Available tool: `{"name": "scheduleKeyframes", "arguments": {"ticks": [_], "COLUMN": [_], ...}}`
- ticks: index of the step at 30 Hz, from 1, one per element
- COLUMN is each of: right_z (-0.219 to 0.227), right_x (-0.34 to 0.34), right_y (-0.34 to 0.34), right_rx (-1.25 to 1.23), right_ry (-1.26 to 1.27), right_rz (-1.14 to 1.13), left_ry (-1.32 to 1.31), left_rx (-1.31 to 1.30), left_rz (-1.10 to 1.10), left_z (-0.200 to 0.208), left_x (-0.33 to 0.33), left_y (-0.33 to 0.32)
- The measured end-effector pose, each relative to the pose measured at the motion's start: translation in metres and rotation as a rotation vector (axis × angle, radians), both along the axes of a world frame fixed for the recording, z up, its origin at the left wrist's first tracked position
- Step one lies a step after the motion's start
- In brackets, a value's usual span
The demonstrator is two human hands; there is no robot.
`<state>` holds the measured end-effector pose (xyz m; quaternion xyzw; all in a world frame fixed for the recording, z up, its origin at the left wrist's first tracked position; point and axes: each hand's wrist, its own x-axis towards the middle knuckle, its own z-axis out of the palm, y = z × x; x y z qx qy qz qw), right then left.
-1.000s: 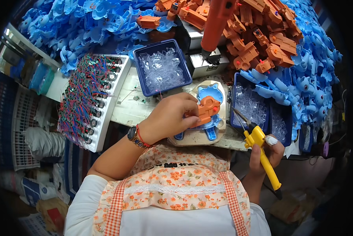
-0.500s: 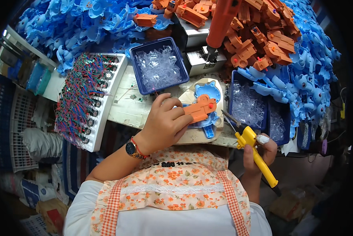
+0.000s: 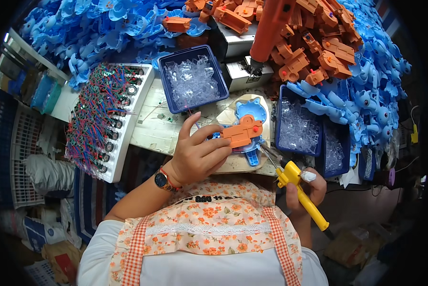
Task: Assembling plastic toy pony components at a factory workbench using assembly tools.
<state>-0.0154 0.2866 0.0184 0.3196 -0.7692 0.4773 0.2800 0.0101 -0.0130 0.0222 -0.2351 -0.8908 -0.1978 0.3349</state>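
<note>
My left hand [image 3: 198,153] grips the left end of an orange plastic casing [image 3: 242,132] with a red button at its right end. The casing lies over a blue animal-shaped shell half [image 3: 253,112], which sits in a cream holder [image 3: 240,166] on the bench. A thin wire shows by my raised left index finger. In my right hand [image 3: 315,191] is a yellow soldering gun [image 3: 313,206], its metal tip pointing up and left, close to the holder's lower right edge. A white wrap covers one right fingertip.
A blue bin [image 3: 195,78] of clear plastic parts stands behind my left hand; similar bins [image 3: 297,126] stand right. A white foam tray [image 3: 121,157] holds wired round parts. Orange casings [image 3: 314,52] and blue shells [image 3: 104,28] are heaped behind. An orange-red tool [image 3: 271,31] hangs overhead.
My right hand has moved left with the soldering gun, bringing its tip nearer the holder. My left index finger has straightened upward while the other fingers stay on the casing.
</note>
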Motion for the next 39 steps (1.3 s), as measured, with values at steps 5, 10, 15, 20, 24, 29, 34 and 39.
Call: {"name": "scheduleKeyframes", "arguments": {"ticks": [5, 10, 15, 20, 24, 29, 34, 39], "right_z": [0.002, -0.005, -0.008, -0.007, -0.003, 0.015, 0.013, 0.005], "right_x": [-0.001, 0.006, 0.005, 0.004, 0.001, -0.009, -0.008, -0.004], "right_y": [-0.005, 0.003, 0.0, -0.003, -0.005, -0.011, -0.009, -0.004], "right_rx": [0.042, 0.09, 0.073, 0.1, 0.119, 0.241, 0.24, 0.194], "right_ry": [0.057, -0.056, -0.047, -0.033, 0.005, 0.16, 0.208, 0.196], "right_rz": [0.029, 0.145, 0.203, 0.189, 0.192, 0.245, 0.251, 0.141], "left_ry": [-0.001, 0.036, 0.044, 0.042, 0.046, 0.042, 0.037, 0.036], "left_rx": [-0.012, -0.068, -0.078, -0.081, -0.085, -0.098, -0.095, -0.098], "left_rz": [0.021, 0.024, 0.033, 0.031, 0.031, 0.039, 0.035, 0.039], "left_z": [-0.001, -0.004, -0.006, -0.005, -0.004, -0.003, -0.003, -0.004], "left_x": [0.001, 0.002, 0.002, 0.002, 0.002, 0.002, 0.002, 0.001], "left_y": [-0.002, -0.003, -0.002, -0.002, -0.002, -0.001, -0.001, -0.001]}}
